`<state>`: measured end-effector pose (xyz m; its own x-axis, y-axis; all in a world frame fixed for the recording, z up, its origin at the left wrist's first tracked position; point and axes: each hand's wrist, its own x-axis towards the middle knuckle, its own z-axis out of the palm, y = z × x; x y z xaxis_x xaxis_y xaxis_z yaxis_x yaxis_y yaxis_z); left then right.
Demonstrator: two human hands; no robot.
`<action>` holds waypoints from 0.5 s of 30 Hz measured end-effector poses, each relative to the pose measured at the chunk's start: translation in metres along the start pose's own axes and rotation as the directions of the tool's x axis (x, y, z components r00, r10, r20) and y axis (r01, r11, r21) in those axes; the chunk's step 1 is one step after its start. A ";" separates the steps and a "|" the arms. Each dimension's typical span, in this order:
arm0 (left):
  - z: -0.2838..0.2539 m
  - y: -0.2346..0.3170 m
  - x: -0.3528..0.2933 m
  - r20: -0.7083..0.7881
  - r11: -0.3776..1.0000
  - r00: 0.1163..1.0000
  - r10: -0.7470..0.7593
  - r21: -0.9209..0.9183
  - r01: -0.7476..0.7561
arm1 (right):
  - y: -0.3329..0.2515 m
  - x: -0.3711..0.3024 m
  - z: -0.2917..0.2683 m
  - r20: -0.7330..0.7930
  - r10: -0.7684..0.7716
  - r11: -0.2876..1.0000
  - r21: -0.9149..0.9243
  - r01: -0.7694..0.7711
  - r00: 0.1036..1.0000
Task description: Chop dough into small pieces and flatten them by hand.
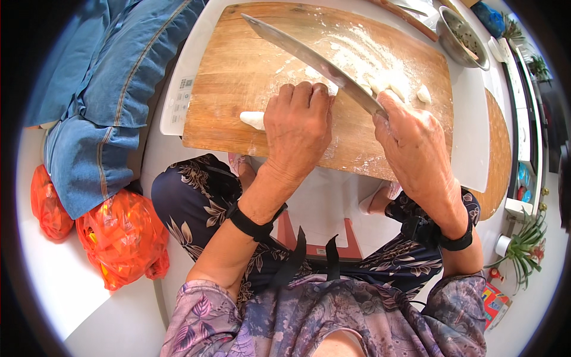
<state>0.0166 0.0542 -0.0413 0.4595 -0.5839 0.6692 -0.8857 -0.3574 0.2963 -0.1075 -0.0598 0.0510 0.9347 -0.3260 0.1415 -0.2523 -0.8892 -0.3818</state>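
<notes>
Your left hand [297, 122], fingers curled, covers the dough [252, 120] toward the near-left corner of the board [223, 65]; your right hand [413, 140] grips the knife [306, 58]. Pieces [423, 94] near the right edge suggest cutting is partly done, this length remaining.

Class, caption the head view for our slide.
Left hand over a dough roll on a floured wooden board, right hand gripping a knife.

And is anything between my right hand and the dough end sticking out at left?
Yes: your left hand sits between your right hand and that dough end. The knife slants farther away, not between them.
</notes>
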 end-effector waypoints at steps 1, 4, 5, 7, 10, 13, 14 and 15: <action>0.001 -0.001 0.000 -0.014 1.000 1.000 0.020 -0.017 -0.020 | -0.001 -0.001 0.001 0.000 0.000 1.000 0.001 0.000 1.000; 0.006 -0.002 -0.001 -0.042 0.998 0.998 0.050 -0.048 -0.052 | -0.002 -0.005 0.006 -0.036 -0.013 0.999 -0.047 0.011 0.999; 0.007 -0.002 -0.001 -0.057 0.996 0.997 0.060 -0.058 -0.063 | -0.002 -0.006 0.006 -0.016 -0.005 0.999 -0.043 0.005 1.000; 0.008 -0.003 -0.002 -0.059 0.996 0.996 0.064 -0.053 -0.067 | -0.003 -0.007 0.008 0.004 0.003 0.999 -0.038 -0.003 1.000; 0.009 -0.002 -0.002 -0.065 0.996 0.996 0.064 -0.057 -0.068 | -0.002 -0.010 0.009 0.030 0.024 1.000 -0.017 -0.024 0.999; 0.009 -0.002 -0.001 -0.063 0.995 0.996 0.061 -0.070 -0.065 | -0.001 -0.010 0.009 0.038 0.016 1.000 -0.024 -0.015 0.999; 0.008 -0.001 -0.001 -0.059 0.995 0.996 0.062 -0.073 -0.066 | -0.001 -0.009 0.008 0.059 0.015 0.999 -0.039 -0.013 0.998; 0.006 -0.001 -0.001 -0.056 0.995 0.997 0.061 -0.072 -0.065 | 0.000 -0.009 0.009 0.082 0.013 0.999 -0.049 -0.009 0.997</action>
<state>0.0175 0.0508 -0.0459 0.3998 -0.5628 0.7235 -0.9163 -0.2652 0.3001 -0.1134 -0.0539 0.0411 0.9488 -0.3098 0.0613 -0.2723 -0.9009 -0.3378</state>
